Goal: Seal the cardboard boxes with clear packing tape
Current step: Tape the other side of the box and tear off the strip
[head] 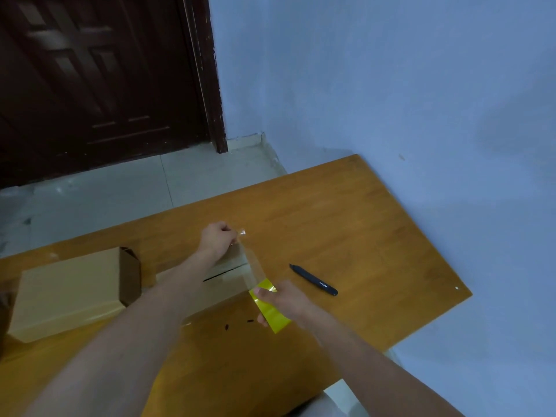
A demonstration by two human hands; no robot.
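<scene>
A strip of clear tape (252,263) is stretched from far-left to near-right over the right end of the middle box (224,273), long axis running diagonally between the two hands. Its far end is pinched by the left hand (218,240), fingers curled tight on it. The yellow roll (270,308) is gripped by the right hand (285,299), thumb on top, fingers wrapped underneath. Most of that box is hidden by the left forearm, so only the flap seam can be made out. A second box (69,290) is lying to the left on the table (376,236), open end facing right. A black pen (314,279) is seen just right of the roll, pointing far-left
</scene>
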